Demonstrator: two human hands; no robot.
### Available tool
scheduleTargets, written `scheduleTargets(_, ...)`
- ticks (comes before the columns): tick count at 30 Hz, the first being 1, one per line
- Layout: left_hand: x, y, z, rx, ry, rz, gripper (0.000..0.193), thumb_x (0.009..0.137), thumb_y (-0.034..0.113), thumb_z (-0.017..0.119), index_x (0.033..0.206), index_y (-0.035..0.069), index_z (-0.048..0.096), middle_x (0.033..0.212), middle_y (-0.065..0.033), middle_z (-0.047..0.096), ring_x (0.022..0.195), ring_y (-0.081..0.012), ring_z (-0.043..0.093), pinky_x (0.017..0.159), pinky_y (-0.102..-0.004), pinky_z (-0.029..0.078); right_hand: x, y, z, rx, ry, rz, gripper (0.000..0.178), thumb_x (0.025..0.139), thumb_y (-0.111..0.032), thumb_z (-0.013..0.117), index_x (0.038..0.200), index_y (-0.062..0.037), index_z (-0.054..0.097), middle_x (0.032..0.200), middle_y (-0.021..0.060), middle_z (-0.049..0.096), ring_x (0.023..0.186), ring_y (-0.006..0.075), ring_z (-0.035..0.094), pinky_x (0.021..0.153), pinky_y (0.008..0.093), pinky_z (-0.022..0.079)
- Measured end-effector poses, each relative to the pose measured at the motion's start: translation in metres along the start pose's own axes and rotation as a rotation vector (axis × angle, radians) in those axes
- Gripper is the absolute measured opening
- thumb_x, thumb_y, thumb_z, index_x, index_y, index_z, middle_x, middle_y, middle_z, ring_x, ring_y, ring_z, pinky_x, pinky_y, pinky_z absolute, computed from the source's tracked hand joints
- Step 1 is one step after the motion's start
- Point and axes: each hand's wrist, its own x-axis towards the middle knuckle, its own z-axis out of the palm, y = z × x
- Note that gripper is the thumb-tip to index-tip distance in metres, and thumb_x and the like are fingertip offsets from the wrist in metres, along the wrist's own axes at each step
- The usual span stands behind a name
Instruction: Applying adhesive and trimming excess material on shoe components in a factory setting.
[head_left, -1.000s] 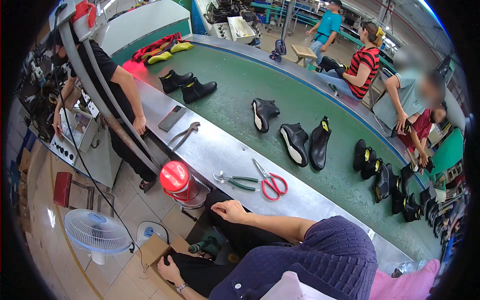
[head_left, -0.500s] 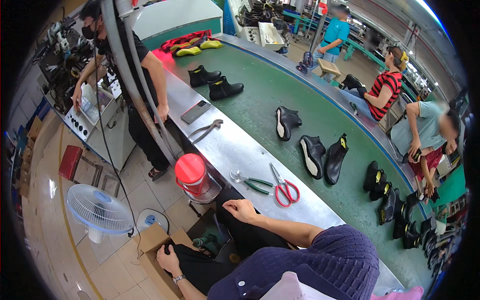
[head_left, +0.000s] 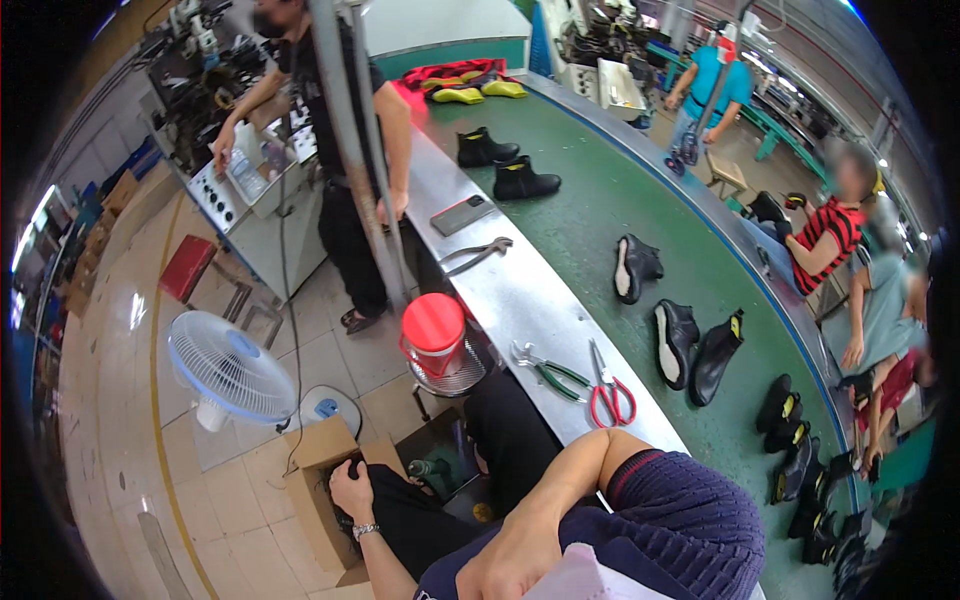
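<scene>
My left hand (head_left: 350,492), with a metal watch band at the wrist, rests on the knee of my black trousers (head_left: 415,535), fingers spread over the cloth and holding nothing. My right hand (head_left: 512,562) is drawn in against my chest with the elbow out over the bench edge. Its fingers bend down out of sight at the lower edge. Nearest that elbow on the metal bench edge (head_left: 560,325) lie red-handled scissors (head_left: 612,395) and green-handled pincers (head_left: 550,374). Farther along are metal pliers (head_left: 478,257) and a phone (head_left: 462,215).
Black boots (head_left: 718,360) stand on the green belt (head_left: 600,190), more crowded at the right. A red-lidded bucket (head_left: 433,325) sits on a stool beside the bench. A fan (head_left: 230,365) and a cardboard box (head_left: 320,450) are at left. Co-workers stand or sit around the belt.
My right hand has pulled back from over my knee to my chest. My left hand stays on the knee. The view has shifted, so the bench appears farther right.
</scene>
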Motion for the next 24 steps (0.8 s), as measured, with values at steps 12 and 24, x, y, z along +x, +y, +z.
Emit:
scheduleTargets(12,-0.011,-0.017,-0.006,-0.044,0.166,0.056,0.029,0.074,0.03,0.071,0.093,0.008,0.072,0.098,-0.011,0.07,0.096,-0.031,0.063,0.085,-0.043,0.049,0.032,-0.034,0.001,0.064,0.102,0.04,0.028,0.089,-0.026,0.066,0.07,-0.0059,0.065,0.072,0.0128,0.066,0.062,0.033,0.063,0.057,0.0392,0.051)
scheduleTargets(24,-0.011,0.002,0.002,-0.051,0.058,-0.056,0.029,0.078,0.036,0.062,0.09,0.011,0.073,0.099,-0.0104,0.068,0.101,-0.0298,0.06,0.086,-0.0446,0.045,0.049,-0.024,0.005,0.326,0.171,-0.075,0.027,0.088,-0.015,0.06,0.068,0.0016,0.066,0.067,0.017,0.065,0.056,0.0297,0.065,0.051,0.0367,0.053)
